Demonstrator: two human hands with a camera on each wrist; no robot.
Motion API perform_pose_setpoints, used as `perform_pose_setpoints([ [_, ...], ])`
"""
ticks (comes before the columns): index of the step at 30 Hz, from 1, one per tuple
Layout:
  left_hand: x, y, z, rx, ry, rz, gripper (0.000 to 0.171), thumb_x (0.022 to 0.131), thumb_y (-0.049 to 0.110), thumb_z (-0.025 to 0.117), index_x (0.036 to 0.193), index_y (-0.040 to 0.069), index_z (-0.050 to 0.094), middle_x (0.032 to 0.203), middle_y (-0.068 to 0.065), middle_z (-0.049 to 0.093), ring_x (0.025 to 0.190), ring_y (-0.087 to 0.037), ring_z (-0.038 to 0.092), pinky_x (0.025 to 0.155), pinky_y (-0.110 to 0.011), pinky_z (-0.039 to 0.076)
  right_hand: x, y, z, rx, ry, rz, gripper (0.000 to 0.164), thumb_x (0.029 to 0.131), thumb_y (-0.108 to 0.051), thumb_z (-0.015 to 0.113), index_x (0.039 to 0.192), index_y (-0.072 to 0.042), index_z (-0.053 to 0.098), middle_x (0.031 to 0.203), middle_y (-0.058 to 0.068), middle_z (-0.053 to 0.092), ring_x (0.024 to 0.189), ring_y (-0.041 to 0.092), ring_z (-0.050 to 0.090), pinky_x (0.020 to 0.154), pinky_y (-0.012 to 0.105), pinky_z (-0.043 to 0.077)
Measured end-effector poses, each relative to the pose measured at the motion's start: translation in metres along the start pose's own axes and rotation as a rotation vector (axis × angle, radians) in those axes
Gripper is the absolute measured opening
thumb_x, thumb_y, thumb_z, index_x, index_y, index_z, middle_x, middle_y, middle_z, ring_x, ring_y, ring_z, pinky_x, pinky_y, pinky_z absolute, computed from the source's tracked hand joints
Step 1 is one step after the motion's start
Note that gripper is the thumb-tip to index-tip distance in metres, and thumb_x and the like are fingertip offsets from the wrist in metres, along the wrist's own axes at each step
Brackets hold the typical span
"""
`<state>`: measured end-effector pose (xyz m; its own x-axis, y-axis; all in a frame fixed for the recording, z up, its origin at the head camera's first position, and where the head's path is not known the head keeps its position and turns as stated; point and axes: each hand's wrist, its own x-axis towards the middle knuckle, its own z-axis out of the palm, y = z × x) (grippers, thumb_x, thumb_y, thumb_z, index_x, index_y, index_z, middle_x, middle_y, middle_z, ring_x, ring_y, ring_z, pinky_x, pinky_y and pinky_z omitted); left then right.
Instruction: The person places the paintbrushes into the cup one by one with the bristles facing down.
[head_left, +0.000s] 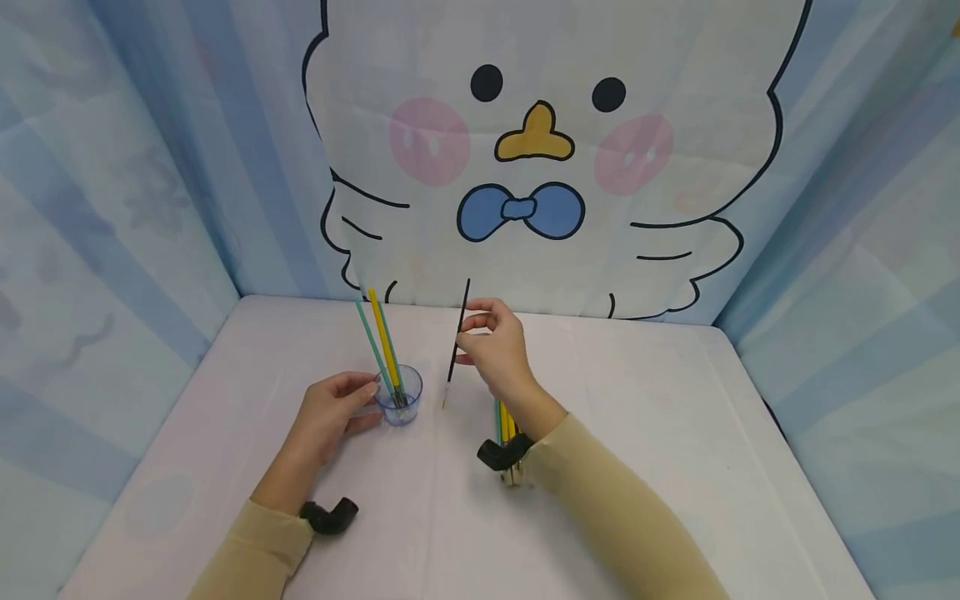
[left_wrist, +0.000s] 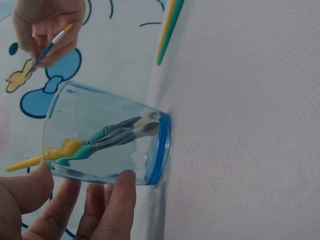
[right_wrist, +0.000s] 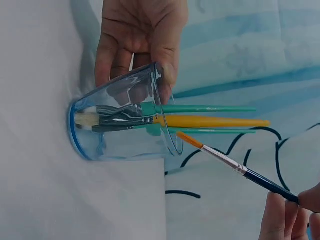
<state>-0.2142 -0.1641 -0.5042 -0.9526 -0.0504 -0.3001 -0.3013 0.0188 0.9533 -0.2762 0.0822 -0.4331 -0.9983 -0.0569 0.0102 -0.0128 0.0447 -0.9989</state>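
My left hand holds the side of a clear plastic cup, which stands upright on the table. In the left wrist view, the thumb is near the rim and the fingers lie along the wall. A yellow paintbrush and two green paintbrushes lean inside the cup, bristles down. To the right of the cup, my right hand pinches a thin dark paintbrush by its handle. Its orange bristles point down, apart from the cup and close to its rim in the right wrist view.
Under my right wrist lies a group of yellow and green paintbrushes, partly hidden by the arm. They rest on the white-covered table. A curtain with a cartoon character hangs behind the table, and blue-patterned curtains stand at both sides.
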Motion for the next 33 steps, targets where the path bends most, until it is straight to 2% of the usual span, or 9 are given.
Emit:
perform_pose_setpoints([
  [13, 0.001, -0.001, -0.001, -0.008, -0.005, 0.002, 0.041, 0.107, 0.019, 0.068, 0.144, 0.001, 0.063, 0.135, -0.015, 0.063, 0.116, -0.022, 0.066, 0.094, -0.033, 0.069, 0.003, -0.006, 0.023, 0.079, 0.008, -0.068, 0.047, 0.089, 0.012, 0.066, 0.133, -0.007, 0.062, 0.097, 0.003, 0.063, 0.077, 0.018, 0.069, 0.068, 0.04, 0.072],
  [22, 0.002, -0.001, -0.002, 0.001, -0.006, 0.012, 0.041, 0.107, 0.019, 0.068, 0.143, 0.0, 0.063, 0.135, -0.015, 0.063, 0.114, -0.02, 0.066, 0.094, -0.033, 0.069, 0.01, 0.003, 0.035, 0.042, 0.011, -0.124, 0.045, 0.092, 0.012, 0.067, 0.133, -0.007, 0.061, 0.098, 0.003, 0.062, 0.077, 0.015, 0.067, 0.067, 0.032, 0.07],
  [25, 0.002, -0.001, -0.002, 0.009, -0.002, 0.007, 0.041, 0.107, 0.019, 0.068, 0.144, 0.001, 0.063, 0.138, -0.016, 0.063, 0.115, -0.021, 0.066, 0.094, -0.034, 0.069, 0.011, 0.006, 0.039, 0.015, 0.001, -0.144, 0.044, 0.093, 0.011, 0.066, 0.132, -0.008, 0.062, 0.099, 0.004, 0.062, 0.078, 0.015, 0.067, 0.069, 0.035, 0.071],
  [30, 0.001, 0.0, -0.001, 0.021, 0.004, 0.002, 0.042, 0.107, 0.021, 0.069, 0.144, 0.002, 0.063, 0.142, -0.018, 0.062, 0.119, -0.024, 0.066, 0.095, -0.035, 0.069, 0.01, 0.011, 0.045, -0.039, -0.028, -0.155, 0.043, 0.094, 0.01, 0.066, 0.132, -0.01, 0.063, 0.102, 0.007, 0.062, 0.081, 0.015, 0.067, 0.078, 0.049, 0.072],
  [33, 0.001, 0.0, 0.0, 0.025, 0.003, 0.002, 0.042, 0.107, 0.022, 0.069, 0.144, 0.002, 0.063, 0.142, -0.019, 0.062, 0.119, -0.025, 0.066, 0.095, -0.036, 0.069, 0.01, 0.014, 0.047, -0.064, -0.04, -0.15, 0.043, 0.094, 0.01, 0.066, 0.132, -0.011, 0.063, 0.103, 0.007, 0.063, 0.082, 0.015, 0.067, 0.079, 0.049, 0.072],
])
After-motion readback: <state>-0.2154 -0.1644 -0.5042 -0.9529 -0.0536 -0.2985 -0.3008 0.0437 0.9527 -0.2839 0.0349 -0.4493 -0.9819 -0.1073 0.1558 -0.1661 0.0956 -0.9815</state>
